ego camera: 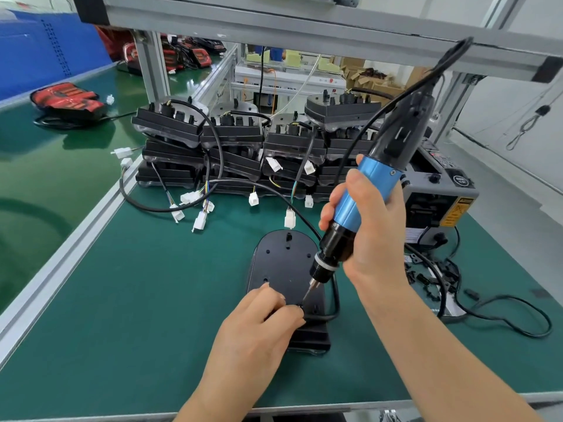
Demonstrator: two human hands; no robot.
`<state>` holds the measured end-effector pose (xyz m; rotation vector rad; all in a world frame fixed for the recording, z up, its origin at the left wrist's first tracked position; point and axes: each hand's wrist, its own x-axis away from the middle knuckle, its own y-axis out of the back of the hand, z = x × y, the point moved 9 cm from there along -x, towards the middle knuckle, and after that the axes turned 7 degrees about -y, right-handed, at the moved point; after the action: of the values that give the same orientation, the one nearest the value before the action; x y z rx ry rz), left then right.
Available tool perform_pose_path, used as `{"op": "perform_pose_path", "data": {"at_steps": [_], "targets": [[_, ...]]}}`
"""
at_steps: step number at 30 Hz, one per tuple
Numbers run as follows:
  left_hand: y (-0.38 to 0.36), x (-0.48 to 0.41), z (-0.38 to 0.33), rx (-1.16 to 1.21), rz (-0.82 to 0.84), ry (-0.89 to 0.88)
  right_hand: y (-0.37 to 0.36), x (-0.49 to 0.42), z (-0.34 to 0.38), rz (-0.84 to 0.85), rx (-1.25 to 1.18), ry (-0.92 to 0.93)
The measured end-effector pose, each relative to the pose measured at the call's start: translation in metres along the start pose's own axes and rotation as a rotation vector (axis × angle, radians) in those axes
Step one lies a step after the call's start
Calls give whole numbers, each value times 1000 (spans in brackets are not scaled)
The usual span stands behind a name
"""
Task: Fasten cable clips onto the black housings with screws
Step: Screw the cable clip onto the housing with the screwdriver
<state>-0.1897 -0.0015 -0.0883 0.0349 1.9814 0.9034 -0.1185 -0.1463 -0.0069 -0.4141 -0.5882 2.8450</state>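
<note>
Fingers of left hand (259,321) curl on black housing (283,260) near its front edge; right hand (374,239) grips screwdriver (376,178), mat (137,300) open leftward.

A matt green bench mat (152,300) carries a smooth, faintly glossy black plastic housing (283,263), beneath a power screwdriver with satin blue metallic sleeve (365,190) and brushed aluminium framing (76,248).
</note>
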Motion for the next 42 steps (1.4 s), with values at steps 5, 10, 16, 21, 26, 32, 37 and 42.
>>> {"op": "perform_pose_path", "data": {"at_steps": [5, 10, 16, 21, 26, 32, 37, 42], "targets": [[-1, 2, 1, 7, -9, 0, -6, -3, -2, 47, -6, -9], [-1, 2, 1, -1, -18, -2, -14, -3, -2, 123, -43, -5], [-1, 4, 2, 0, -32, -3, -17, -3, -5, 146, -28, -14], [-1, 4, 2, -14, -30, -10, -19, -6, -8, 165, -5, -50], [0, 3, 0, -20, -41, -6, -24, -6, -10, 199, 8, -47], [0, 5, 2, 18, -42, 8, -22, -3, -8, 199, 0, -25], [0, 6, 2, 36, -52, 11, -29, 0, -6, 230, 38, -1], [2, 4, 1, 29, -66, 20, -31, 3, -5, 240, 56, 7]]}}
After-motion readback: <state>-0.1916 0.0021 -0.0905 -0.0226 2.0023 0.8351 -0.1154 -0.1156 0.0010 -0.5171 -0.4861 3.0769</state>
